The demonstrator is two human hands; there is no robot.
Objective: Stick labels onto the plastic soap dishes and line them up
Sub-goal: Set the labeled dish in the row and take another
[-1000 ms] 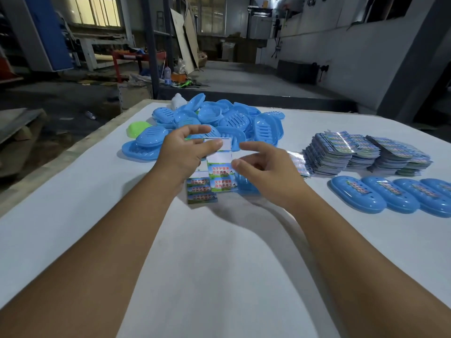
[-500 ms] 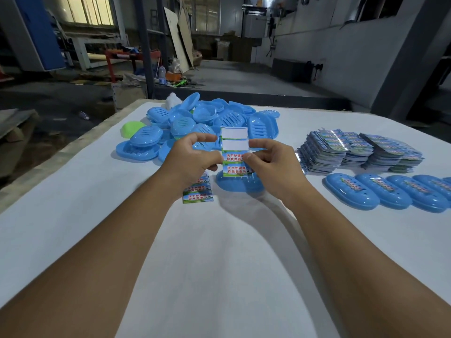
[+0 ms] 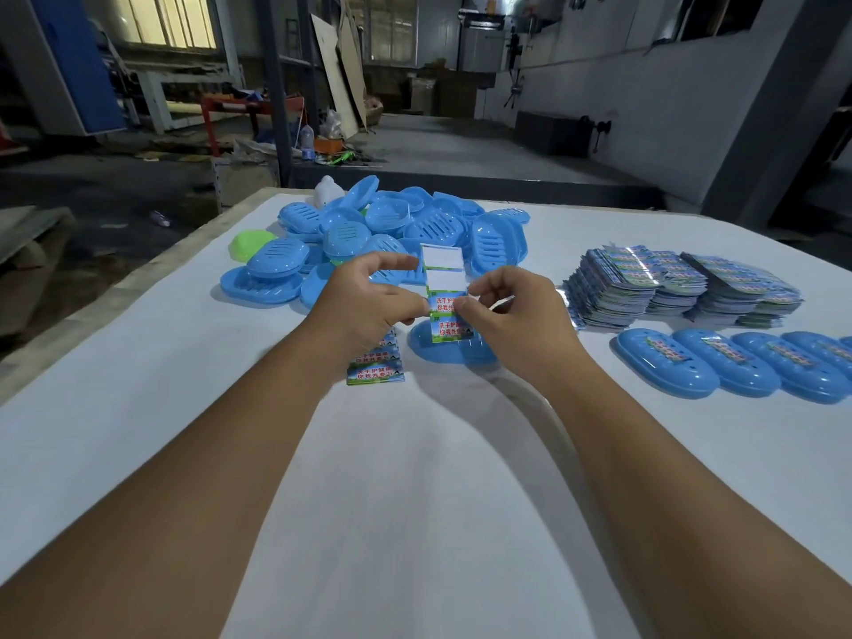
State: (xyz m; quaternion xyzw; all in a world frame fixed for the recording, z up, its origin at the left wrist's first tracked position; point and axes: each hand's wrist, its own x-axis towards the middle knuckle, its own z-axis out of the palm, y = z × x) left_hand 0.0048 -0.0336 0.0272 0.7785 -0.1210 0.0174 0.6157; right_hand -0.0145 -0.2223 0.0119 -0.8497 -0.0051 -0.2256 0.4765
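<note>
My left hand [image 3: 369, 306] and my right hand [image 3: 511, 315] both pinch an upright label strip [image 3: 443, 288] over the table's middle. Its upper two sections are bare white backing, the lower ones carry printed labels. Just below the strip lies one blue soap dish [image 3: 438, 345] on the white table [image 3: 415, 477]. A short stack of label sheets [image 3: 375, 368] lies under my left wrist. A row of labelled blue dishes [image 3: 719, 366] lies at the right. A heap of unlabelled blue dishes [image 3: 392, 232] sits behind my hands.
Piles of label sheets [image 3: 682, 283] stand at the back right, behind the row. A green dish [image 3: 251, 244] and a white object [image 3: 328, 190] sit at the heap's left edge. The table's left edge [image 3: 115, 297] drops to the workshop floor.
The strip rose from over the table to upright between both hands. My right hand, open a second ago, now pinches it. The view shifted slightly.
</note>
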